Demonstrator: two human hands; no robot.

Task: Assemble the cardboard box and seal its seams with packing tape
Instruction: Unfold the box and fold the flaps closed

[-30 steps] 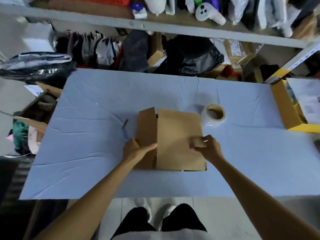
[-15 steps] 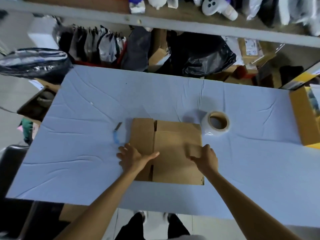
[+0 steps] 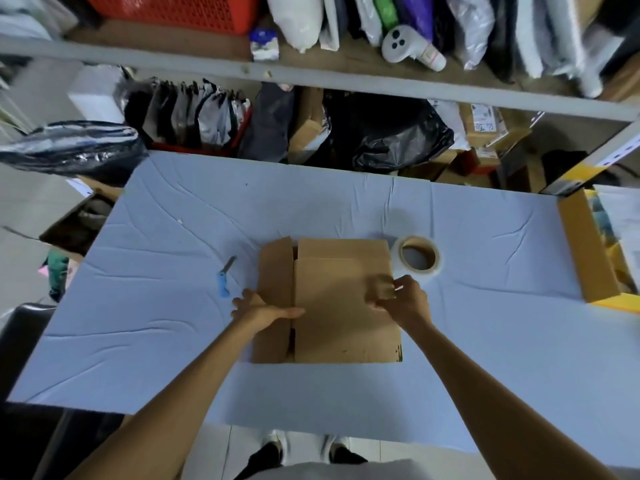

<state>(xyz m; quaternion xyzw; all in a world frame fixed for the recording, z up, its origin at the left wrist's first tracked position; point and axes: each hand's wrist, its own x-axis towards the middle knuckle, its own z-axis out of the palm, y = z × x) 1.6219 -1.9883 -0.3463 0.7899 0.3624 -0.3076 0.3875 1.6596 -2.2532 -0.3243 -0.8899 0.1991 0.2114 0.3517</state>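
Box (image 3: 343, 306) unmarked; left hand (image 3: 258, 308) spread flat on it; right hand (image 3: 403, 301) pinching its flap.

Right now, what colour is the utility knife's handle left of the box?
Blue, on the utility knife; head view.

From my feed: matt brown cardboard box (image 3: 339, 306), glossy clear packing tape roll (image 3: 417, 258), creased pale-blue cloth on the tabletop (image 3: 173, 306).

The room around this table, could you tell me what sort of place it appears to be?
Probably a stockroom or parcel-packing area. A metal shelf above the table is crowded with bagged goods, labelled cardboard parcels sit beneath it, and a flat cardboard box lies beside a packing tape roll.
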